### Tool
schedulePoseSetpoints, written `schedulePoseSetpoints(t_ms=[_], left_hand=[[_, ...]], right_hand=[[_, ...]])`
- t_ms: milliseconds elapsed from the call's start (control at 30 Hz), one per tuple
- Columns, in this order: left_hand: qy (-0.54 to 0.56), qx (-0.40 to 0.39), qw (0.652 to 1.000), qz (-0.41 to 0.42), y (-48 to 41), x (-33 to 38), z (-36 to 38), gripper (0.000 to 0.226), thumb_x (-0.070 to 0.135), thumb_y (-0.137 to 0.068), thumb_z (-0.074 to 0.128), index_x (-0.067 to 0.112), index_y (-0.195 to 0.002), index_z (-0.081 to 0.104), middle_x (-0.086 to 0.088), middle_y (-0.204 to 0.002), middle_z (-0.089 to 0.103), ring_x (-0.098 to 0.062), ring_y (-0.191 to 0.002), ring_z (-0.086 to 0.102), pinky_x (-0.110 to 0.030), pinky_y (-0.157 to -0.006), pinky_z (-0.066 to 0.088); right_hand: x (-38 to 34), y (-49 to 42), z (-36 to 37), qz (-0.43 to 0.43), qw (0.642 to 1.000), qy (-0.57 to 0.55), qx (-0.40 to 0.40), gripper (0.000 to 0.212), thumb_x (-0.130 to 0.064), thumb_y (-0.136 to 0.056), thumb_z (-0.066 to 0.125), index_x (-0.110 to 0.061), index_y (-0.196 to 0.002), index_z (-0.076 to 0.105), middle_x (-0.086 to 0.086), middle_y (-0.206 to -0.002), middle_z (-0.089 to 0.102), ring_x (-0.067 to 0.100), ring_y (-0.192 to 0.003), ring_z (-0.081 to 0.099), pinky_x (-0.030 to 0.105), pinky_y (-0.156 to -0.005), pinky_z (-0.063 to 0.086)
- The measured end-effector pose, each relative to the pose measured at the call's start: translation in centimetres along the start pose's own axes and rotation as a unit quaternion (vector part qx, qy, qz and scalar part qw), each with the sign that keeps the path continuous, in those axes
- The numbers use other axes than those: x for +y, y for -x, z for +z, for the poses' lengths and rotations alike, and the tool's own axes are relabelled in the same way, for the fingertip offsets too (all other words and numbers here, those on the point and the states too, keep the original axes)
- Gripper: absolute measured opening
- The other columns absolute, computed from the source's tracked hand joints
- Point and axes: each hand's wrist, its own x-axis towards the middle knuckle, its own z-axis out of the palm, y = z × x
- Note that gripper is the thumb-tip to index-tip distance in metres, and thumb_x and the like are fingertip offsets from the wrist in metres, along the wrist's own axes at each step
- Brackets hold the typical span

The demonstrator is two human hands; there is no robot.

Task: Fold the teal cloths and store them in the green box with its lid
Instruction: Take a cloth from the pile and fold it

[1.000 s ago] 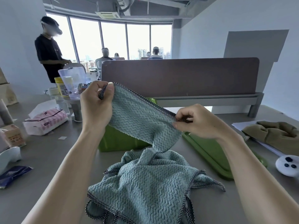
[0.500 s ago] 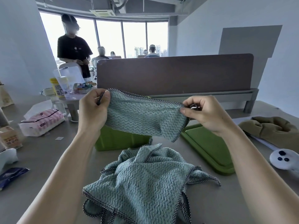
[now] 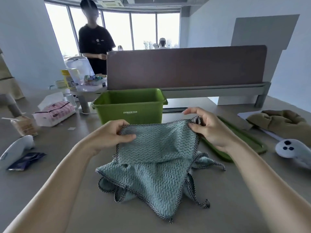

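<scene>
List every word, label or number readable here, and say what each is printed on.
"STORAGE BOX": white letters on the front wall of the green box.
Pink tissue pack: dark label, too blurred to read.
Yellow tub: label too small to read.
Carton at left: print blurred.

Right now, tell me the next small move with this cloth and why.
Probably lay the held cloth flat on the table beside the heap and fold it in half. Both hands, left and right, pinch its top corners, so it hangs open and unfolded. The green box stands open behind, with its lid lying to the right.
</scene>
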Motion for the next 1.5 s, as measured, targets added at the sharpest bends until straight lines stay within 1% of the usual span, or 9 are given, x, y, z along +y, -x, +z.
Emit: schedulePoseSetpoints(t_ms=[233, 333, 433, 567, 700, 933, 1100, 1333, 1500], left_hand=[[-0.201, 0.032, 0.965, 0.163, -3.2, 5.8, 4.3, 0.066, 0.061, -0.084, 0.061, 0.025, -0.138, 0.051, 0.011, -0.141, 0.053, -0.006, -0.128, 0.048, -0.033, -0.112, 0.036], [-0.153, -0.05, 0.97, 0.184, -5.3, 7.7, 7.0, 0.044, 0.047, -0.09, 0.065, 0.022, -0.125, 0.059, 0.009, -0.117, 0.067, 0.0, -0.108, 0.06, -0.032, -0.099, 0.049], [-0.126, -0.081, 0.964, 0.222, -6.5, 7.8, 8.4, 0.01, 0.027, -0.095, 0.066, 0.024, -0.085, 0.064, 0.021, -0.064, 0.061, 0.009, -0.059, 0.051, -0.014, -0.059, 0.04], [-0.009, -0.014, 0.973, 0.229, -7.3, 6.6, 8.7, 0.019, 0.025, -0.095, 0.065, 0.007, -0.09, 0.07, -0.01, -0.084, 0.074, -0.012, -0.074, 0.061, -0.044, -0.072, 0.052], [0.074, 0.063, 0.971, 0.22, -8.1, 6.0, 8.5, 0.025, 0.023, -0.098, 0.061, -0.001, -0.092, 0.066, -0.01, -0.078, 0.066, -0.013, -0.071, 0.055, -0.033, -0.067, 0.043], [0.092, 0.083, 0.964, 0.233, -9.0, 5.4, 8.6, 0.034, 0.03, -0.097, 0.061, -0.003, -0.093, 0.063, -0.025, -0.083, 0.066, -0.019, -0.074, 0.054, -0.037, -0.069, 0.042], [0.096, 0.093, 0.963, 0.233, -9.1, 5.3, 8.3, 0.027, 0.027, -0.097, 0.062, 0.001, -0.09, 0.065, -0.002, -0.077, 0.065, -0.011, -0.071, 0.056, -0.03, -0.066, 0.044], [0.109, 0.11, 0.96, 0.233, -8.9, 5.7, 8.5, 0.032, 0.032, -0.096, 0.062, 0.003, -0.082, 0.065, 0.002, -0.072, 0.063, -0.009, -0.068, 0.054, -0.028, -0.063, 0.042], [0.073, 0.118, 0.96, 0.245, -8.5, 6.2, 9.0, 0.032, 0.036, -0.093, 0.066, 0.007, -0.079, 0.069, -0.006, -0.071, 0.068, -0.012, -0.065, 0.057, -0.032, -0.06, 0.045]], right_hand=[[0.8, -0.3, 1.4, -0.076, 0.995, 0.063, 0.031, 0.045, -0.017, -0.096, 0.061, -0.038, -0.132, 0.045, -0.008, -0.109, 0.063, 0.01, -0.095, 0.062, 0.032, -0.087, 0.051], [0.8, -0.5, 1.5, -0.098, 0.993, 0.023, 0.058, 0.05, -0.011, -0.091, 0.066, -0.035, -0.129, 0.044, 0.007, -0.098, 0.066, 0.017, -0.089, 0.068, 0.035, -0.082, 0.055], [1.5, -0.4, 1.1, -0.097, 0.987, 0.02, 0.124, 0.048, -0.023, -0.086, 0.073, -0.037, -0.121, 0.043, 0.005, -0.098, 0.067, 0.022, -0.084, 0.069, 0.038, -0.085, 0.055], [1.7, 0.6, 0.0, -0.088, 0.984, -0.081, 0.134, 0.033, -0.021, -0.088, 0.071, -0.021, -0.109, 0.046, 0.002, -0.095, 0.066, 0.016, -0.069, 0.061, 0.023, -0.07, 0.052], [2.7, 1.2, -1.3, -0.089, 0.994, 0.05, 0.029, 0.035, -0.054, -0.076, 0.077, -0.025, -0.091, 0.065, 0.007, -0.096, 0.066, 0.035, -0.081, 0.067, 0.054, -0.079, 0.052], [3.4, 1.0, -0.3, -0.134, 0.981, 0.118, 0.071, 0.013, -0.028, -0.077, 0.08, -0.02, -0.08, 0.07, -0.008, -0.093, 0.064, 0.01, -0.078, 0.068, 0.023, -0.07, 0.052], [3.6, 1.2, -1.6, -0.129, 0.982, 0.1, 0.093, 0.012, -0.011, -0.091, 0.066, -0.017, -0.083, 0.06, -0.008, -0.076, 0.065, -0.002, -0.073, 0.065, 0.013, -0.069, 0.045], [3.9, 1.0, -1.9, -0.038, 0.993, -0.099, 0.06, 0.009, -0.021, -0.092, 0.063, -0.018, -0.084, 0.059, 0.001, -0.087, 0.07, 0.022, -0.082, 0.067, 0.047, -0.086, 0.054], [3.2, 0.9, -0.9, -0.063, 0.992, -0.062, 0.085, 0.018, -0.026, -0.085, 0.073, -0.009, -0.088, 0.067, 0.0, -0.085, 0.07, 0.015, -0.071, 0.068, 0.027, -0.067, 0.058]])
